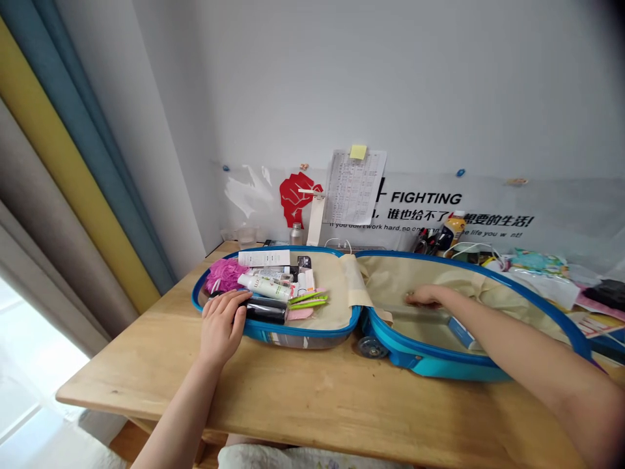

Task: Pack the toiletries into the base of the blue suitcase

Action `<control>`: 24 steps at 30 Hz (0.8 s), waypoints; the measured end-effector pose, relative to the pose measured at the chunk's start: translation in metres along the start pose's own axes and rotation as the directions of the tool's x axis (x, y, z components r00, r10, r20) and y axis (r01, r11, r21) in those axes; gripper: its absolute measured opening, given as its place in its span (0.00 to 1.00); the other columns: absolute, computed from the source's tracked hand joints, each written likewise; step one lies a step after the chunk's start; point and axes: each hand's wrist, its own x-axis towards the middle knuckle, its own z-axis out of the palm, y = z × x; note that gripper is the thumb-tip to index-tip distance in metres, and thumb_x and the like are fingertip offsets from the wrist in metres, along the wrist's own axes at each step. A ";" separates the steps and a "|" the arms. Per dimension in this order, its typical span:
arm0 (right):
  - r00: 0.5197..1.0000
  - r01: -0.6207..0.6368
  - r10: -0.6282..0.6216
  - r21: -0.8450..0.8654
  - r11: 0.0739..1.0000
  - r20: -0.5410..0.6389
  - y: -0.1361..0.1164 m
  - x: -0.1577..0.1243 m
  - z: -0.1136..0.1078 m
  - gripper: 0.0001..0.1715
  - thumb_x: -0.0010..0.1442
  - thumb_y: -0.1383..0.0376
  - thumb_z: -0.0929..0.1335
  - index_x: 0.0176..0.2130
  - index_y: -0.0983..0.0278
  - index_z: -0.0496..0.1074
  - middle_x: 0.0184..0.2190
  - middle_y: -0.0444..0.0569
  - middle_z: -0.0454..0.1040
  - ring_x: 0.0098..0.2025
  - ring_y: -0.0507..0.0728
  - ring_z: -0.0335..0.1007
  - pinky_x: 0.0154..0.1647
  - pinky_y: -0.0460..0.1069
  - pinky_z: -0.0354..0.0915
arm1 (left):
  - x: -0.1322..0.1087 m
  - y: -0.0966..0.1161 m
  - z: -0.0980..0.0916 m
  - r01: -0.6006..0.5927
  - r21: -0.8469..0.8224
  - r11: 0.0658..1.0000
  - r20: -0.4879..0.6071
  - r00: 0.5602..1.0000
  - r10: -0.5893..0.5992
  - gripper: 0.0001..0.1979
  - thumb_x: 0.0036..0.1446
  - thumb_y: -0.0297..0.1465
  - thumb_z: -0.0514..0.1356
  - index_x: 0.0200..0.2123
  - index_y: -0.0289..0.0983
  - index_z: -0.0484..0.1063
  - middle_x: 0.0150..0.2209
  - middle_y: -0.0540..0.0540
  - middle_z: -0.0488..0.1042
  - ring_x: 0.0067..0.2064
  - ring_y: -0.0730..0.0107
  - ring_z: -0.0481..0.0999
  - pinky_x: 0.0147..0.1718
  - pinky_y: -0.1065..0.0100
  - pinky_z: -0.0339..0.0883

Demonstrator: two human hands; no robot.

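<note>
Table: pale wooden table, under the suitcase and spreading past its left side
Suitcase: blue hard-shell suitcase, lying open and flat, two beige-lined halves side by side
Left hand: left hand over the suitcase's left half, fingers curled and half closed around one end of the black bottle
Puff: pink bath puff, far left inside the suitcase
Black bottle: black bottle, lying near the front rim of the suitcase's left half
White tube: white tube, just behind the black bottle
Green sticks: green sticks, right of the white tube
Metal bottle: metal bottle, behind the suitcase
Wheel: black wheel, at the suitcase's front edge near the middle
Right hand: right hand inside the suitcase's right half, open and flat on the lining, nothing in its grasp
Blue box: blue box, inside the right half, partly under the right forearm
Orange bottle: orange bottle, behind the suitcase
</note>
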 end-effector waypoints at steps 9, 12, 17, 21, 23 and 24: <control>0.969 0.028 -0.030 0.009 1.000 0.247 -0.033 -0.010 -0.035 0.16 0.65 0.59 0.62 0.34 0.68 0.70 0.26 0.46 0.71 0.24 0.48 0.64 0.25 0.45 0.63 | 0.001 0.002 -0.001 0.012 -0.006 1.000 -0.009 1.000 -0.012 0.18 0.67 0.34 0.45 0.46 0.39 0.73 0.46 0.44 0.78 0.49 0.60 0.72 0.49 0.58 0.58; 0.965 0.161 -0.184 0.134 0.978 0.184 -0.067 -0.016 -0.058 0.20 0.67 0.57 0.58 0.31 0.66 0.68 0.22 0.44 0.67 0.19 0.45 0.56 0.20 0.43 0.56 | 0.001 0.002 -0.001 0.016 -0.012 1.000 -0.012 1.000 -0.016 0.18 0.67 0.34 0.45 0.46 0.40 0.74 0.46 0.45 0.78 0.49 0.59 0.72 0.49 0.58 0.58; 0.893 0.328 -0.388 0.260 0.908 0.229 -0.147 -0.035 -0.051 0.18 0.64 0.53 0.62 0.33 0.64 0.68 0.28 0.44 0.72 0.20 0.43 0.59 0.22 0.41 0.57 | 0.001 0.003 -0.001 0.018 -0.014 1.000 -0.007 1.000 -0.018 0.18 0.67 0.34 0.45 0.46 0.40 0.74 0.46 0.45 0.78 0.49 0.60 0.72 0.49 0.58 0.59; 0.845 0.368 -0.425 0.224 0.902 0.323 -0.205 -0.039 -0.018 0.18 0.64 0.54 0.63 0.38 0.66 0.71 0.34 0.47 0.74 0.28 0.47 0.68 0.30 0.45 0.66 | 0.001 0.003 -0.002 0.017 -0.011 1.000 -0.006 1.000 -0.017 0.18 0.67 0.34 0.45 0.46 0.39 0.74 0.46 0.45 0.78 0.49 0.60 0.72 0.49 0.58 0.58; 0.841 0.368 -0.411 0.183 0.912 0.353 -0.226 -0.035 -0.003 0.18 0.64 0.55 0.64 0.45 0.66 0.71 0.42 0.49 0.74 0.38 0.51 0.71 0.39 0.50 0.70 | 0.001 0.004 -0.002 0.024 -0.011 1.000 -0.003 1.000 -0.024 0.18 0.67 0.34 0.45 0.46 0.39 0.74 0.45 0.45 0.78 0.49 0.60 0.72 0.49 0.58 0.58; 0.841 0.366 -0.400 0.162 0.916 0.364 -0.235 -0.032 0.003 0.18 0.64 0.56 0.64 0.48 0.65 0.70 0.45 0.50 0.73 0.42 0.53 0.71 0.43 0.53 0.70 | 0.001 0.004 -0.002 0.028 -0.013 1.000 0.001 1.000 -0.028 0.18 0.67 0.34 0.45 0.46 0.40 0.74 0.46 0.45 0.78 0.49 0.60 0.72 0.49 0.58 0.58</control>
